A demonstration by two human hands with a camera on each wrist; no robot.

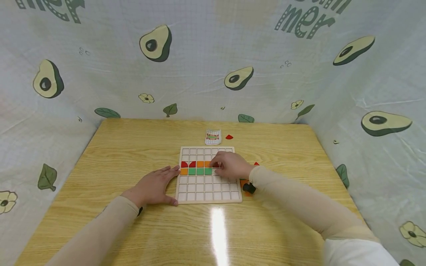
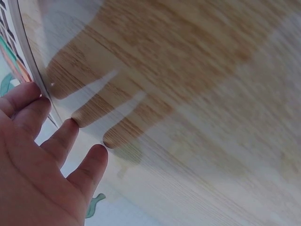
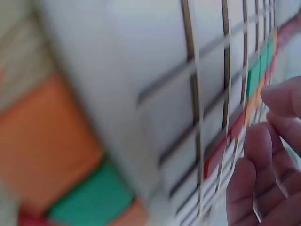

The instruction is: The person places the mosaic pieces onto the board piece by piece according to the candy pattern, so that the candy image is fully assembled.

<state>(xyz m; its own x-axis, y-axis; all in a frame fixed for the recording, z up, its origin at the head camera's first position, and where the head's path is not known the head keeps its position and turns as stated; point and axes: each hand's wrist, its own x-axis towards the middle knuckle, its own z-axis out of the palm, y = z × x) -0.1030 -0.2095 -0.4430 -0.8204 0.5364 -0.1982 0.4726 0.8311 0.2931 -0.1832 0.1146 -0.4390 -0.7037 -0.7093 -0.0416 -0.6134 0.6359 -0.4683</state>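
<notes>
A pale grid board (image 1: 209,197) lies on the table. One row holds red pieces with curved edges (image 1: 184,164), orange square tiles (image 1: 200,164) and, under my right hand, more red pieces (image 3: 217,157). Below it, an orange tile (image 1: 184,171) and several green tiles (image 1: 200,171) lie side by side. My left hand (image 1: 156,186) rests at the board's left edge, fingers spread and fingertips at the rim. Over the row's right part hovers my right hand (image 1: 230,165), fingers bent a little, thumb apart from them; no piece shows between them.
Behind the board lie a pattern card (image 1: 213,137) and a red piece (image 1: 229,137). Loose orange (image 3: 49,146) and green tiles (image 3: 91,200) sit beside the board's right edge, partly under my right wrist. A printed cloth (image 1: 199,74) hangs around the wooden table (image 1: 139,147).
</notes>
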